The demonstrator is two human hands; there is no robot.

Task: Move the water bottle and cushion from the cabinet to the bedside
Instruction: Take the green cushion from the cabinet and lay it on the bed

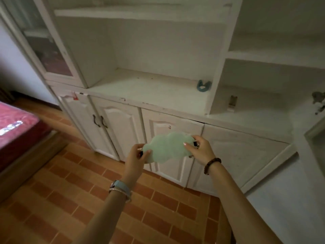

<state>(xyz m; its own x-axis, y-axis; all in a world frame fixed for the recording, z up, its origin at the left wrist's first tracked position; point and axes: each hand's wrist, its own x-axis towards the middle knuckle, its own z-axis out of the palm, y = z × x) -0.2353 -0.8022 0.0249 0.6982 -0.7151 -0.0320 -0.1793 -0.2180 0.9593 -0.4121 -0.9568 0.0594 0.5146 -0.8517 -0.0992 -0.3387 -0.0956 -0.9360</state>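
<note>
Cushion (167, 147) — long axis left-to-right

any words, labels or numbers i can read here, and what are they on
No text here can be read.
On the bed, a white patch: possibly print, too blurred to read.
On the cabinet, a red tag: too small to tell.
On the cushion: no text on the side that shows.

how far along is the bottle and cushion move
Done: the cushion is off the cabinet. In hand: left hand and right hand grip its ends. Left: carry it to the bed; no water bottle is in view, so its status is unclear.
</note>
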